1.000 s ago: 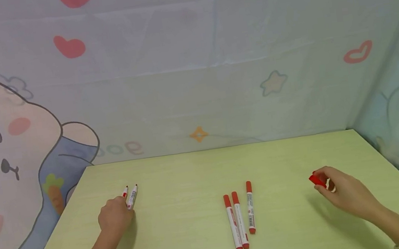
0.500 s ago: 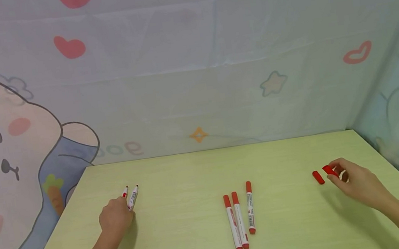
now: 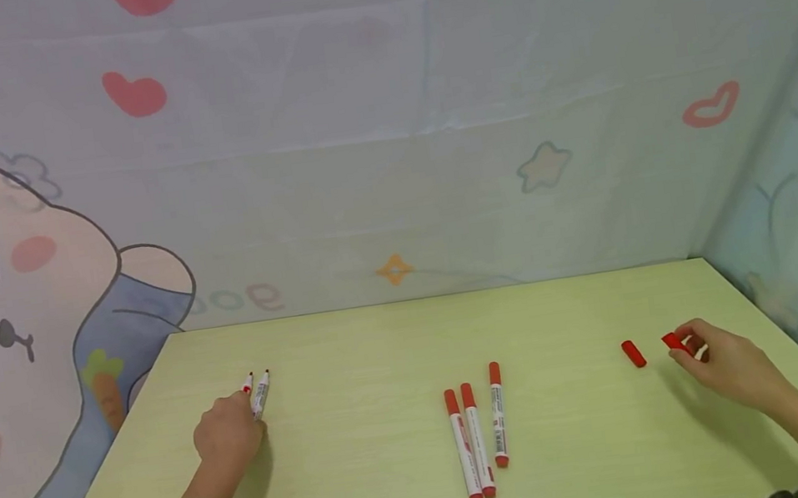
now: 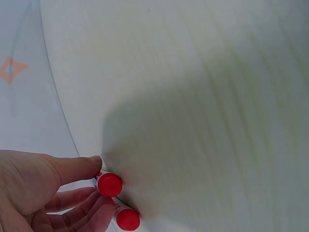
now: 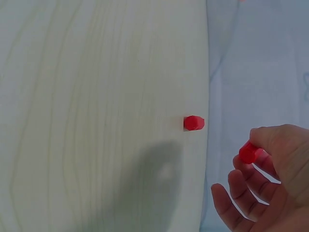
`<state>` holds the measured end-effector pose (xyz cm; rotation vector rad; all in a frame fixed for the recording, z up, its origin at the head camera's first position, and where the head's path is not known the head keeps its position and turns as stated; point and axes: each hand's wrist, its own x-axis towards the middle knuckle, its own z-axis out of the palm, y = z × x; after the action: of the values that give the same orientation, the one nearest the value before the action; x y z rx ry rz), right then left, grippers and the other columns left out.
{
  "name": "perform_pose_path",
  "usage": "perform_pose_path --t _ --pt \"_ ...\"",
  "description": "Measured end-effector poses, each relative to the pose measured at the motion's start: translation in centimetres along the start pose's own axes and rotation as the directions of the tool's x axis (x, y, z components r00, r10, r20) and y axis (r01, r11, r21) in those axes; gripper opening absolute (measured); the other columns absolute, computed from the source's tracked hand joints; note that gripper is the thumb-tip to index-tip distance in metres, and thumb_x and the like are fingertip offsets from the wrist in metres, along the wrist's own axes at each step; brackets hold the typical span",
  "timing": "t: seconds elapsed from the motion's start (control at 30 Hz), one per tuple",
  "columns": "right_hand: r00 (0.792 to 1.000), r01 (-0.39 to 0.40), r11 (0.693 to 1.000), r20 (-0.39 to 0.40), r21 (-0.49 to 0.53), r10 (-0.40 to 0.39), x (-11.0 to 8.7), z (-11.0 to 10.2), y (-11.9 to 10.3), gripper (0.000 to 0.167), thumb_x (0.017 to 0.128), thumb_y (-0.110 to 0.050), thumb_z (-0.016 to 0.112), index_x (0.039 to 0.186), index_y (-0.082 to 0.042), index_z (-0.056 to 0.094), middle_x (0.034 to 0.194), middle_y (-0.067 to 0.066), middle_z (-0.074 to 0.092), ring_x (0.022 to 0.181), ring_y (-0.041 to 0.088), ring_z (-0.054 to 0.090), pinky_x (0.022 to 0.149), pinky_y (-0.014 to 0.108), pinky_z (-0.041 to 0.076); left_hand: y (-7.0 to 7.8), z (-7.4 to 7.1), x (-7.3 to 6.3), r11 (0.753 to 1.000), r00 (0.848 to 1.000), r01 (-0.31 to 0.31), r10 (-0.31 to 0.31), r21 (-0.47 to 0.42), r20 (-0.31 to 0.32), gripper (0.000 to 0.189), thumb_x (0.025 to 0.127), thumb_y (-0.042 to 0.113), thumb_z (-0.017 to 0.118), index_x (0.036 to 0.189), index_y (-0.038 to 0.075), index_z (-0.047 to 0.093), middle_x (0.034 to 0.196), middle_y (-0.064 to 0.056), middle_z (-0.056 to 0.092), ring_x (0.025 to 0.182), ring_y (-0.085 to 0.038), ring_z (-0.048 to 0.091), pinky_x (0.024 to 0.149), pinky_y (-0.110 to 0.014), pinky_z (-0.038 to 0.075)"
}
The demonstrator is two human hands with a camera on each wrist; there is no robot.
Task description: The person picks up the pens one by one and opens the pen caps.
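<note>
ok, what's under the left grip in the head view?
Two uncapped markers, partly: their tips stick out past the left grip there, and their red ends show in the left wrist view. The stretch between is covered.

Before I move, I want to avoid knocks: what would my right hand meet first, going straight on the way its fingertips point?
Most likely the loose red cap on the table; the height of your right hand is unclear, so it might pass above.
</note>
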<state>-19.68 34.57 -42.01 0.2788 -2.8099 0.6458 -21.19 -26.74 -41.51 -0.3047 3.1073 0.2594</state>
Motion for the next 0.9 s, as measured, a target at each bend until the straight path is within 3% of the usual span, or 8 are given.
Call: perform_pose_path --t 0.23,0.9 --pt "0.993 -0.076 0.997 0.092 -0.021 0.078 0.3 0.2 0.8 0.027 0.089 -0.018 0.057 0.105 0.004 0.053 0.08 0.009 0.061 0.062 0.015 0.055 0.05 0.03 0.038 -0.2 0.2 0.1 1.0 1.0 0.009 -0.009 0.009 0.0 0.02 0.08 0.012 0.061 0.09 -0.005 0.057 0.069 -0.014 0.054 0.057 -0.025 0.05 0.044 -0.037 0.038" --pt "0.964 -0.17 0.983 0.195 -0.071 0.181 1.2 1.5 2.4 0.033 0.088 -0.023 0.056 0.101 0.007 0.051 0.079 0.012 0.06 0.061 0.016 0.05 0.053 0.03 0.038 -0.3 -0.2 0.1 0.999 1.0 -0.012 0.011 0.042 0.009 0.016 0.082 0.007 0.056 0.091 -0.006 0.057 0.07 -0.015 0.054 0.057 -0.026 0.05 0.044 -0.037 0.039"
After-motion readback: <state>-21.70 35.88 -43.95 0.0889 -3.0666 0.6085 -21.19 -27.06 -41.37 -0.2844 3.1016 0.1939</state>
